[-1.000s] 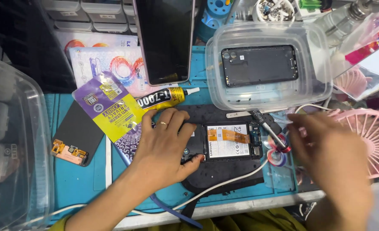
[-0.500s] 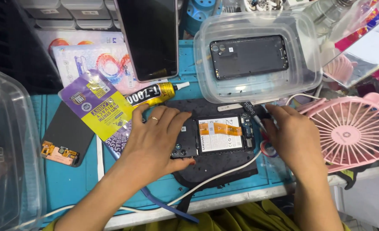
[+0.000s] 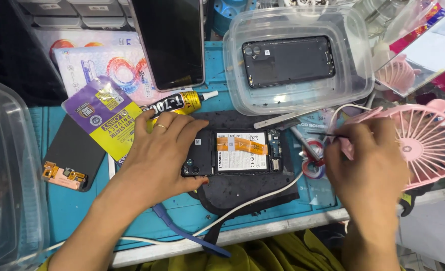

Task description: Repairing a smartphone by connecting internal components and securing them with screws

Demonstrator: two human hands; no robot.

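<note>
Lying under left grip (image 3: 154,158), opened phone (image 3: 237,152), right grip (image 3: 368,160) apart.

Pink fan (image 3: 426,143) right; clear tub (image 3: 298,100) holding back cover (image 3: 288,60); glue tube (image 3: 180,104).

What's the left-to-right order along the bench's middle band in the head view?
Clear plastic tub → detached screen with orange flex → left hand → opened phone → right hand holding a thin tool → pink fan.
</note>
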